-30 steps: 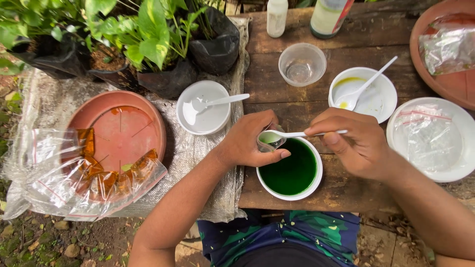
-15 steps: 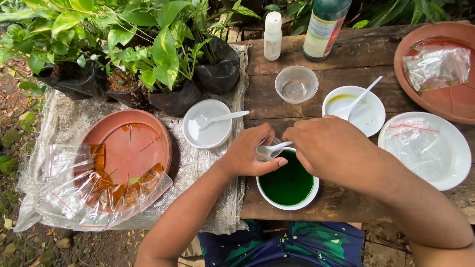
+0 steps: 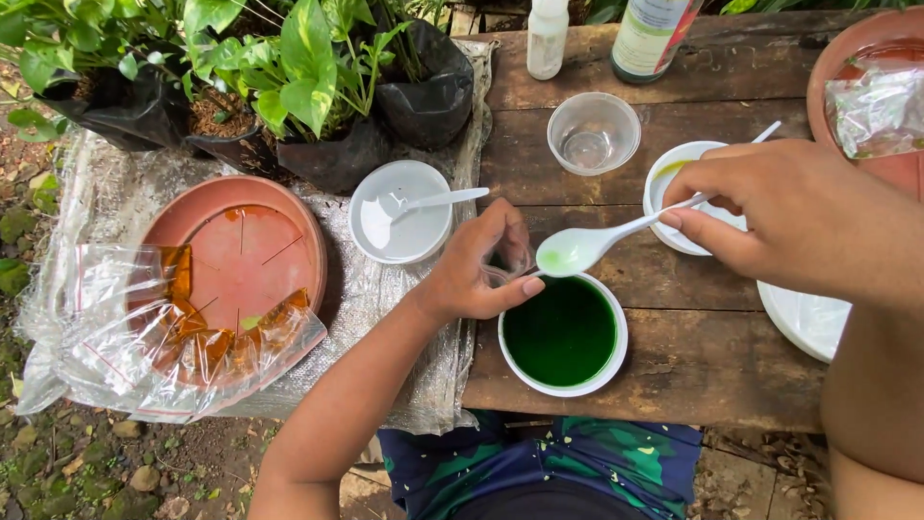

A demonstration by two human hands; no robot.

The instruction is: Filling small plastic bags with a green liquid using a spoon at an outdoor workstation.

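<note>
The right hand [image 3: 799, 217] has drawn back and up toward the right since half a second ago, when it hung low over the green bowl [image 3: 563, 334] and hid most of the spoon. Now the spoon [image 3: 616, 234] shows almost whole, its fingers [image 3: 688, 220] pinched on the handle, its scoop just above the bowl's far rim with a pale green film in it. The left hand [image 3: 476, 270] has kept its place at the bowl's left edge, fingers curled around a small clear cup [image 3: 508, 262] (hard to make out, being see-through), thumb tip resting near the rim. A second ago the spoon lay across that cup; now the scoop sits just to its right, apart from it. I judge a spoonful has just been delivered or stirred and the spoon is being lifted clear, so the mixing looks to be mid-way rather than finished.

The tabletop [image 3: 693, 385] is of rough, weathered planks. On it stand a white dish [image 3: 385, 231] with its own spoon, an empty clear tumbler [image 3: 593, 133], two bottles at the far edge and a white plate [image 3: 799, 323] at right. Left of it, plastic sheeting carries a terracotta saucer [image 3: 231, 250] and potted plants [image 3: 298, 77] in black bags, with bare soil and stones below
</note>
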